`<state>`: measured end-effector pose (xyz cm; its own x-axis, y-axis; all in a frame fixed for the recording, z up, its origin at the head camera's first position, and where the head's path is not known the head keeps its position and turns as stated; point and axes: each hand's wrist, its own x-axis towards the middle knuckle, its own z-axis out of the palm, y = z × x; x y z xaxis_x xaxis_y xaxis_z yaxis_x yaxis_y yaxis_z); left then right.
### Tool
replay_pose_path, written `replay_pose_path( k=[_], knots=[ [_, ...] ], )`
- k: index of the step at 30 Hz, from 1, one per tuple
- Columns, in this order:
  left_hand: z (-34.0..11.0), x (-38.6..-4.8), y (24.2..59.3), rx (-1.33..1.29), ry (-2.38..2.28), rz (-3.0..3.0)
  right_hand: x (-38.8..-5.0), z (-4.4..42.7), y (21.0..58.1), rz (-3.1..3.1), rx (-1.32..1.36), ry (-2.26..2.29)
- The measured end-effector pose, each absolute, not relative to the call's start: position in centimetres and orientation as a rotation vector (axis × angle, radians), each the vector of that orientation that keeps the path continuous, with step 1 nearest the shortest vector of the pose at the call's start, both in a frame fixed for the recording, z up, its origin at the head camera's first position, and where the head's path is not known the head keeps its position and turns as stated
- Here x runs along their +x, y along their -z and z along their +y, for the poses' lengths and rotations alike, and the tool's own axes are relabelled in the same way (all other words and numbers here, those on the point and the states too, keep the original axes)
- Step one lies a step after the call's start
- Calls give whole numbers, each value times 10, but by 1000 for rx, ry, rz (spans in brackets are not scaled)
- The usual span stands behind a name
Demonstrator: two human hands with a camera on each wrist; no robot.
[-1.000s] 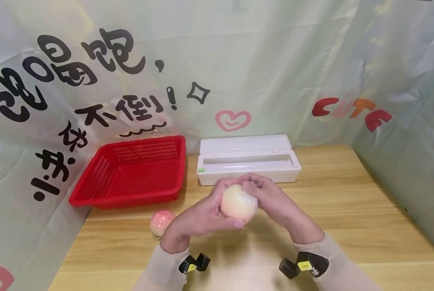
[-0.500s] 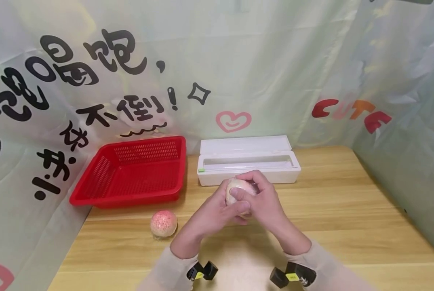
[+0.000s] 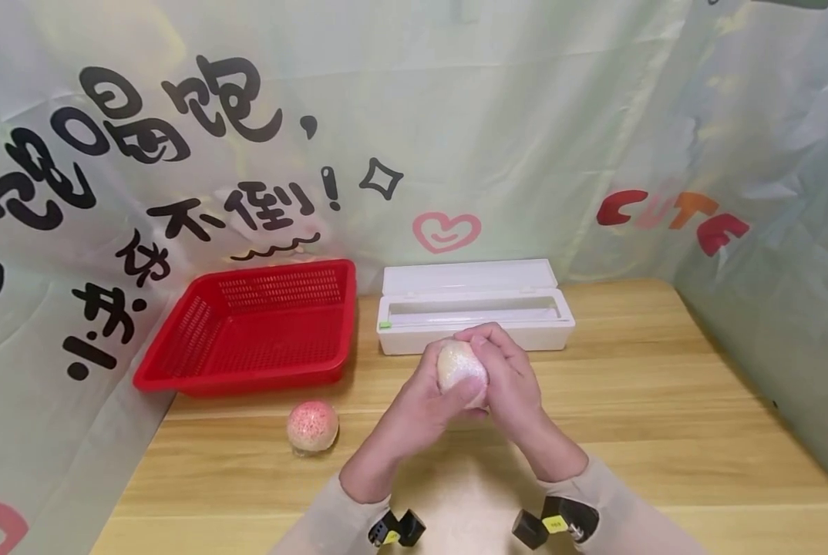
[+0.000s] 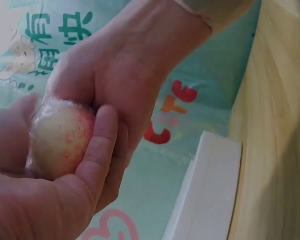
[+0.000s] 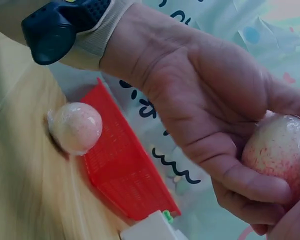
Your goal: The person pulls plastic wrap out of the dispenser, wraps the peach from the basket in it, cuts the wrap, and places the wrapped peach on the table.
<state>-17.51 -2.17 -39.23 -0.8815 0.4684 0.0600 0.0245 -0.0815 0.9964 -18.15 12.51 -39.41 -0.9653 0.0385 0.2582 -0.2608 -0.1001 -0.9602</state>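
Note:
Both of my hands cup a round peach (image 3: 459, 368) covered in clear cling film, above the middle of the table. The left hand (image 3: 417, 412) grips it from the left, its thumb lying across the front. My right hand (image 3: 514, 385) wraps the right side and far edge. In the left wrist view the peach (image 4: 62, 140) shows pale yellow skin with red speckles and wrinkled film, and in the right wrist view the left fingers (image 5: 240, 180) curl round it. A second wrapped peach (image 3: 313, 426), pink on top, sits on the table to the left.
A red plastic basket (image 3: 247, 379) stands at the back left. Right of it is a long white cling-film dispenser (image 3: 476, 337) with its lid raised and a green tab at its left end. Printed cloth (image 3: 539, 154) walls in the wooden table (image 3: 664, 432).
The hands have turned the peach and closed in round it, the right hand moving onto its side. Both forearms have drawn nearer each other. The second peach, basket and dispenser stay put.

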Motion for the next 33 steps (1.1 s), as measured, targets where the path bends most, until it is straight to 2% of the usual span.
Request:
replay_pose_path(
  k=[8, 15, 22, 28, 33],
  knots=[
    [-9, -178, 399, 318, -2252, 1840, -183, 122, 399, -2116, 306, -1985],
    [-17, -183, 398, 313, -2297, 1653, -186, 121, 412, -2159, 547, -1467],
    [-21, -189, 395, 96, -2339, 1564, -187, 116, 422, -1975, 810, -1158],
    [-21, -190, 397, 64, -2290, 1638, -186, 117, 425, -2023, 769, -1227],
    [-33, -191, 392, 254, -2069, 1911, -189, 126, 414, -2190, 659, -1297]
  ],
)
